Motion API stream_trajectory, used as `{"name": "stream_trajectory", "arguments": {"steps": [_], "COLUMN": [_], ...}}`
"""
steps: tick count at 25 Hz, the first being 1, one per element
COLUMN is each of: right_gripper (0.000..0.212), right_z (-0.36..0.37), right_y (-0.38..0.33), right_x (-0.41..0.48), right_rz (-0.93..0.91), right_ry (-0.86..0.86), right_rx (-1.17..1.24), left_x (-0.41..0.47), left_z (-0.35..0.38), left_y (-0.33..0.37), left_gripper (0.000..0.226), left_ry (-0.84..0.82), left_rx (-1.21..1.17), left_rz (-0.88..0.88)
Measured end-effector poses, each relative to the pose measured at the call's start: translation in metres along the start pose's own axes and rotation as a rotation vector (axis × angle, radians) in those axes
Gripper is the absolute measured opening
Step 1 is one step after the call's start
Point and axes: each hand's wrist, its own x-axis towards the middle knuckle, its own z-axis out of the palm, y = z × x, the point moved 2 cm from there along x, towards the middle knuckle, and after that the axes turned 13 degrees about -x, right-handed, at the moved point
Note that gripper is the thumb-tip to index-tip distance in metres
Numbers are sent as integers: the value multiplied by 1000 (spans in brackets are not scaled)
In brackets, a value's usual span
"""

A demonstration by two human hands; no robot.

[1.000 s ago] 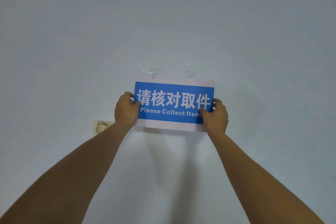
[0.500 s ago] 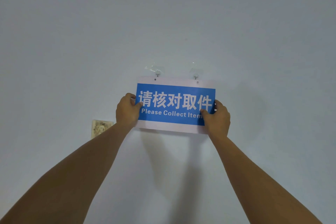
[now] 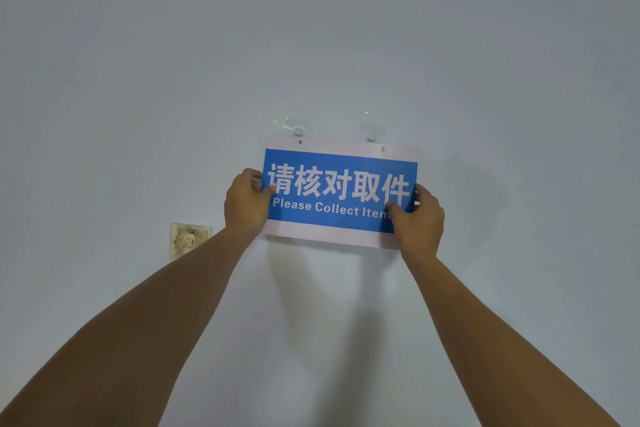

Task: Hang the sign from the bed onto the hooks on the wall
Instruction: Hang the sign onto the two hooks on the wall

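The sign (image 3: 337,191), a blue panel with white characters and "Please Collect Item" on a white sheet, is held flat against the pale wall. My left hand (image 3: 246,201) grips its left edge and my right hand (image 3: 417,215) grips its lower right corner. Two clear adhesive hooks sit just above the sign's top edge: the left hook (image 3: 298,130) and the right hook (image 3: 371,137). Two small holes show in the sign's top white margin, each slightly below and to the right of a hook.
A stained, yellowed wall switch plate (image 3: 188,239) is mounted to the left of my left forearm. The rest of the view is bare pale wall (image 3: 346,28), with shadows of my arms below the sign.
The sign has risen toward the hooks, so its top edge now reaches their bases. Both hands have kept their grip and moved with it.
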Motion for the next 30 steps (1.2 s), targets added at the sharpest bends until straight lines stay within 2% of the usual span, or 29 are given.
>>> {"name": "stream_trajectory", "arguments": {"steps": [13,16,24,30], "right_gripper": [58,53,61,56], "right_z": [5,3,2,7], "right_y": [6,8,-1,-6], "right_x": [-6,-8,-7,6], "right_rz": [-3,3,-7,-22], "right_ry": [-66,-65,-31,-34], "right_rx": [-46,-38,31,4], "left_x": [-3,-5,-9,8], "left_z": [-11,-9,-14,-14], "left_y": [-10,-10,-1,2], "left_gripper": [31,29,30,30], "left_ry": [-27,-32,37,7], "left_rx": [59,60,1,34], "left_rz": [-26,-10,34,25]}}
